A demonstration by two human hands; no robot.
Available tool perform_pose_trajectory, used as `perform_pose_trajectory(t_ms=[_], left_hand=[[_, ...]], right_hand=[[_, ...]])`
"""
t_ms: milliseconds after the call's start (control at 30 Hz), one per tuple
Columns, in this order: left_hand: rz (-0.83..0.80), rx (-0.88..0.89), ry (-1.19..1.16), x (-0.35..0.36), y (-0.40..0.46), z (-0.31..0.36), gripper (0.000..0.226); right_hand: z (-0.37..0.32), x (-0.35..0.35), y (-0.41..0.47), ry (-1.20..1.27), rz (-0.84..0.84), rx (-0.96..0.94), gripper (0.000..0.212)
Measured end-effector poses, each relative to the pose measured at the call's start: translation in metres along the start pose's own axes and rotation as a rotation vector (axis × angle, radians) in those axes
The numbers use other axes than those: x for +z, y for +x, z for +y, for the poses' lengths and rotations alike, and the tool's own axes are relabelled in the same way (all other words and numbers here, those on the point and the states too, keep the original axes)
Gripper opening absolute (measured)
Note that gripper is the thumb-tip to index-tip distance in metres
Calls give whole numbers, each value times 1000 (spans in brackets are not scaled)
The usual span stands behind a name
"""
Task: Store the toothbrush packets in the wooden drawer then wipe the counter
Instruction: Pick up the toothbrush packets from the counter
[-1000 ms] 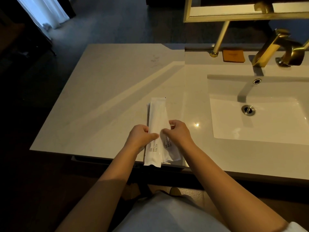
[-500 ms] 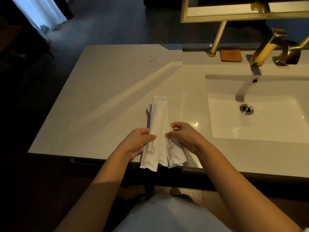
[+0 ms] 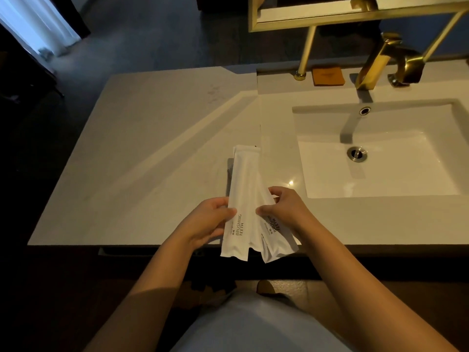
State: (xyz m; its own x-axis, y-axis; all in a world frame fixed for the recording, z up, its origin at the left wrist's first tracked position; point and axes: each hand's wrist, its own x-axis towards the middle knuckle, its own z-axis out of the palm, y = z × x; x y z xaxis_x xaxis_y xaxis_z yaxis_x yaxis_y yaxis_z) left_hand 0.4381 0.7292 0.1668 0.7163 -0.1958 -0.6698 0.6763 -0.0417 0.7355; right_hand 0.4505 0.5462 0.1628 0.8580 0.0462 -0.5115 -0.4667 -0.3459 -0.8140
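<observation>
Long white toothbrush packets [image 3: 243, 194] printed "BRUSHING TEETH" are held in a fanned stack just above the front edge of the pale stone counter [image 3: 142, 158]. My left hand [image 3: 208, 222] grips the stack's left side, thumb on top. My right hand [image 3: 284, 212] pinches the right-hand packets [image 3: 275, 240], which splay out to the right at their near ends. The near ends hang over the counter edge. The dark front of the wooden drawer [image 3: 152, 252] shows just under the counter edge; whether it is pulled out I cannot tell.
A white rectangular sink [image 3: 380, 184] with a metal drain sits at the right. A gold faucet [image 3: 380, 62] and gold mirror frame [image 3: 330, 19] stand behind it. A small brown pad [image 3: 328, 76] lies by the faucet. Dark floor lies to the left.
Both hands have drawn the packets slightly toward me and off the counter edge, and the near ends have fanned further apart.
</observation>
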Motion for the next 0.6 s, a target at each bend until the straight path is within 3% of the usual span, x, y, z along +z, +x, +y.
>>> perform_pose_trajectory(t_ms=[167,267,600], left_hand=[[48,53,-29,10,6,1,18],[3,55,-39,16,10,-2,18],[-248,66,101,47,5,-7,23]], right_hand=[[6,-12,-13,216,-69,23,9],[14,-28,-21,376,-154,58,15],[47,-35,-80,440,209,41,28]])
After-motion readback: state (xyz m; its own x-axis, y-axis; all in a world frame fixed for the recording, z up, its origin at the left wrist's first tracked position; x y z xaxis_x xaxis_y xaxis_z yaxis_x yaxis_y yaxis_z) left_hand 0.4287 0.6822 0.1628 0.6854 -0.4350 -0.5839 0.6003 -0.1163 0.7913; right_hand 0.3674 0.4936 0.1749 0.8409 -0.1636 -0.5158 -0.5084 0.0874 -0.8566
